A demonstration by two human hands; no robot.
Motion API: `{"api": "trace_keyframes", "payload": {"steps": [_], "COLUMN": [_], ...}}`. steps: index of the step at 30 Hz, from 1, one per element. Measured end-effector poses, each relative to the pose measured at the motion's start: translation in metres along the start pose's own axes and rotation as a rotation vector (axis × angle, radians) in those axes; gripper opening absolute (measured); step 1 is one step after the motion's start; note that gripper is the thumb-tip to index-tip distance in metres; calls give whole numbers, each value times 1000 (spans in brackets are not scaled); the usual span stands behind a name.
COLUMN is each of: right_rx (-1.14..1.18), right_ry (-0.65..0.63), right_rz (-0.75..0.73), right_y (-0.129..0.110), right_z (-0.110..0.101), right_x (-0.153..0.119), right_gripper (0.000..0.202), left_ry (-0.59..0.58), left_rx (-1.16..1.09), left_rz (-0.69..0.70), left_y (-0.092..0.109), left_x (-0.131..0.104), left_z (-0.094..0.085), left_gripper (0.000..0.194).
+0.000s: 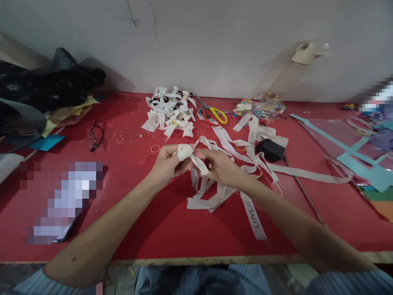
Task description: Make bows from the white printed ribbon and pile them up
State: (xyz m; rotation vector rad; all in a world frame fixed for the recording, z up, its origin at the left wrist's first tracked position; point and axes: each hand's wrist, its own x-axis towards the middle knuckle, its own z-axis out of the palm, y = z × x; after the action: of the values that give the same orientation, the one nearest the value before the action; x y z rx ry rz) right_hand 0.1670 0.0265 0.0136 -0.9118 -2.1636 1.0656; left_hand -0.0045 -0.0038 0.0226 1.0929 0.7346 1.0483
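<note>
Both my hands meet over the middle of the red table. My left hand (pixel 167 164) is closed on a white ribbon (pixel 185 152), which is folded over at the fingertips. My right hand (pixel 219 164) pinches the same ribbon, and a short tail of it hangs down between the hands. Loose printed ribbons (pixel 211 200) lie tangled beneath and to the right of my hands; one strip shows lettering. Beyond my hands sits a pile of tied ribbon bows (pixel 172 110). Small elastic bands (pixel 155 148) lie just left of my fingers. My fingertips are partly hidden by the ribbon.
Scissors (pixel 215 114) with red and yellow handles lie beside the bows. Eyeglasses (pixel 96 136) rest at left, above a blurred-out slab (pixel 67 200). A black block (pixel 270 150) sits at right near a thin rod (pixel 302 188). Black bags (pixel 46 82) fill the back left.
</note>
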Motion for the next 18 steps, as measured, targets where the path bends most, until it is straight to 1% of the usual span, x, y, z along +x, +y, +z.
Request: {"api": "trace_keyframes", "payload": {"steps": [1,2,3,6,8,10,13,15,18], "right_rx": [86,214,354,716,860,942,1007,1043,1070], "right_ry": [-35,24,41,108,127,139,163,171,164], "right_rz": [32,87,147,318,379,409,434,447,454], "right_y": [2,4,5,6,5,4,4,4,3], "right_z": [-1,-1,0,4,7,8,7,7,8], "right_x": [-9,-17,-23,-34,-36,-37,-39,-40,-41], "right_gripper": [11,8,6,16,19,18,17,15,14], "left_ry": [68,118,145,155,159,183,197,177,115], "left_rx": [27,61,104,273,390,488,618,694,819], "left_rz": [37,72,100,159,195,240,314,376,489], "left_y": [-1,-2,-4,-8,-10,-10,-8,-8,-10], "left_x": [1,2,3,2,1,0,-2,-2,-3], "left_z": [2,2,3,2,1,1,2,2,2], "left_gripper": [40,37,35,31,29,27,22,20,19]}}
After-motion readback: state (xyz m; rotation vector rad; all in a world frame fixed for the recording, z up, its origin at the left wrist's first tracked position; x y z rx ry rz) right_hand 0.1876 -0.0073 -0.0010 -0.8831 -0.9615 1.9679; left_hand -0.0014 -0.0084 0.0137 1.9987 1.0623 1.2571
